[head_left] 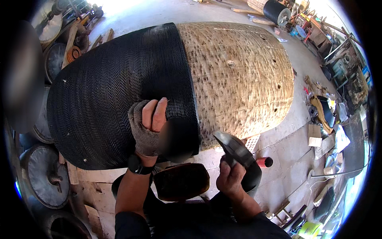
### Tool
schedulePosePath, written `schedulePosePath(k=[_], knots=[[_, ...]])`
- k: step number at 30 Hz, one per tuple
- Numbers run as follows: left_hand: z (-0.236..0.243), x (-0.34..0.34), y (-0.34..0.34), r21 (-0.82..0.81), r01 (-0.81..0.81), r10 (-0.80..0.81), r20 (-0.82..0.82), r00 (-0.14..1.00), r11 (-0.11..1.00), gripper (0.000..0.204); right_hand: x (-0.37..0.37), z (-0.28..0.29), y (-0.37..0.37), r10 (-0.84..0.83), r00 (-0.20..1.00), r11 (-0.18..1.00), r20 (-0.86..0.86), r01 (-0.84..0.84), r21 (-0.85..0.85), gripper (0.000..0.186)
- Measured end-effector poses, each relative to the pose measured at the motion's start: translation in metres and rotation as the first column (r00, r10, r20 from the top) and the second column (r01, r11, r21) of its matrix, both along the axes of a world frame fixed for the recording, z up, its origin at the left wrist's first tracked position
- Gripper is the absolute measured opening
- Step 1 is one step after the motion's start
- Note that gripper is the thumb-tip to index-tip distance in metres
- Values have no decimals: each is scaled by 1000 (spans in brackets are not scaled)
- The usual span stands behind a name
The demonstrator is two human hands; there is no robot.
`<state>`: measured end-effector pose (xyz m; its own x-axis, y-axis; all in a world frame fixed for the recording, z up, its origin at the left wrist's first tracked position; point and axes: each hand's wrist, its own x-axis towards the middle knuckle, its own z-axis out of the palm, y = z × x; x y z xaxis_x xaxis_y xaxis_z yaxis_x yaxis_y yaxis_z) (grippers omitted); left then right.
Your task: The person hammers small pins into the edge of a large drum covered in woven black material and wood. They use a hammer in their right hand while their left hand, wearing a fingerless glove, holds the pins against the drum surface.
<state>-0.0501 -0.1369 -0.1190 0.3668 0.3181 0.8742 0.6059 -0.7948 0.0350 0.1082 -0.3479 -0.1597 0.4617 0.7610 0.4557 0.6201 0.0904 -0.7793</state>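
A large barrel-shaped drum lies sideways before me, its left part wrapped in black ridged covering, its right part pale, pitted wood. My left hand, in a grey glove with bare fingers, rests on the covering near the seam, fingers bent around something thin that I cannot make out; a blurred patch hides part of it. My right hand grips a dark hammer with a pale head end, raised just right of the seam. A dark brown open box sits between my forearms, below the drum.
Dark rollers with metal end discs stand along the left. A red can is on the paved floor right of my hand. Scraps, cardboard and machinery line the right. Another drum lies at the back.
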Motion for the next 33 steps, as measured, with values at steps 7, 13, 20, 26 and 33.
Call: schedulePosePath(k=[7, 13, 20, 26, 33], knots=[[9, 4, 5, 75, -66, 67, -11, 998, 995, 27, 9, 0, 2, 45, 999, 991, -28, -48, -127, 22], [-3, 0, 9, 108, -169, 173, -28, 985, 980, 27, 13, -16, -15, 67, 967, 996, 244, -48, -80, 27], [6, 5, 10, 133, -248, 257, -54, 965, 960, 39, 8, -53, -33, -54, 994, 965, -95, 28, -259, 20], [-6, 18, -69, -68, 43, -41, 26, 999, 997, 32, 7, -56, -57, -48, 977, 954, -206, -16, -299, 20], [-55, 32, -110, -408, 282, -244, 144, 959, 868, 44, 9, -60, -55, -28, 964, 957, -265, -51, -285, 23]])
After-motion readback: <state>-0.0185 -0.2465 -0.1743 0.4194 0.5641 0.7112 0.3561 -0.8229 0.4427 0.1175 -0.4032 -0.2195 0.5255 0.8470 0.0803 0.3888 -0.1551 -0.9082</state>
